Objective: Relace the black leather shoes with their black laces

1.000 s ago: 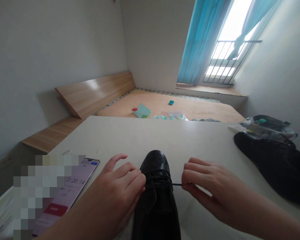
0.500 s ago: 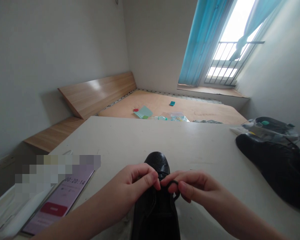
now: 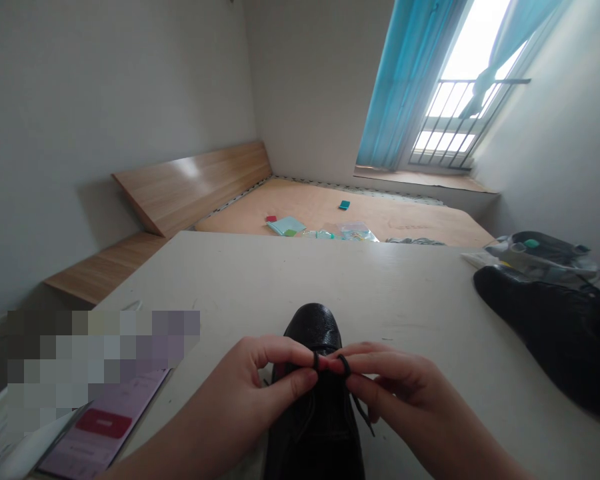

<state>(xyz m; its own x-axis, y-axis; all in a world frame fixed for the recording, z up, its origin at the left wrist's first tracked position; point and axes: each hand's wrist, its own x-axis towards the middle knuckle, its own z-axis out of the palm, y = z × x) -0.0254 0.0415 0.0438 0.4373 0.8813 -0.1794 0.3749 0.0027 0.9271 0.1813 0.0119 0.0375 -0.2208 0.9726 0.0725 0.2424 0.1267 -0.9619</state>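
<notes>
A black leather shoe (image 3: 314, 325) stands on the white table in front of me, its toe pointing away. Over its front my left hand (image 3: 275, 380) pinches a loop of the black shoelace (image 3: 364, 415) between thumb and forefinger. From the other side my right hand (image 3: 395, 380) grips a second lace loop the same way. The fingertips of both hands meet above the shoe's tongue. A loose lace end hangs down below my right fingers, along the shoe's right side. The knot itself is hidden by my fingers.
Another black shoe (image 3: 545, 327) lies at the table's right, beside a clear plastic bag (image 3: 545, 257) of things. A phone (image 3: 105, 427) lies at the left, partly blurred out. Beyond the white table (image 3: 240, 267) is a bed (image 3: 405, 213) with small items on it.
Both hands now hold lace loops with their fingertips together; before, one loop showed at the right hand only. A lace end has come into view below the right hand.
</notes>
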